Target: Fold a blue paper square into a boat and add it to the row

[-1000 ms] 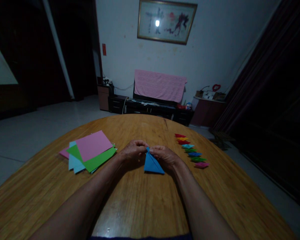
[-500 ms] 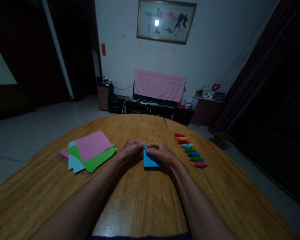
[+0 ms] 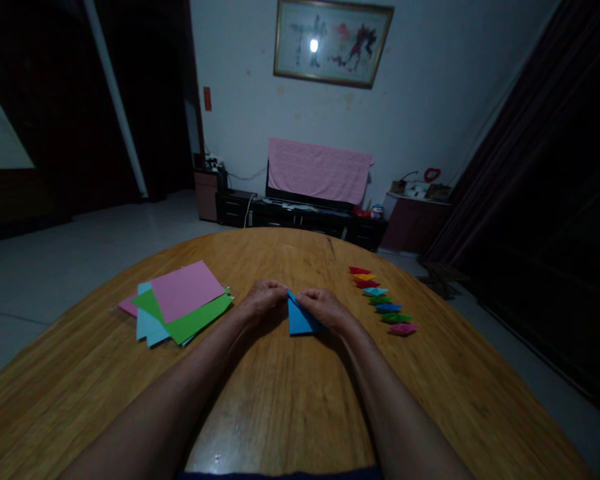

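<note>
A blue sheet of paper [image 3: 303,321], folded small with its upper left corner turned over, is between my hands at the middle of the wooden table [image 3: 275,407]. My left hand [image 3: 266,297] pinches that upper corner from the left. On the right side, my right hand [image 3: 324,307] has its fingers closed on the fold, and it covers the paper's right part. To the right stands a slanting row of several small folded paper boats [image 3: 389,308] in red, orange, blue, green and pink.
On the left lies a loose stack of coloured paper, a pink sheet [image 3: 187,290] on top of a green sheet [image 3: 195,325] and light blue ones. Beyond the table are a low black cabinet [image 3: 300,217] and a screen under a pink cloth [image 3: 320,170].
My right hand has shifted slightly to the right along the fold, and a bit more of the blue paper's turned corner shows. My left hand is nearly still.
</note>
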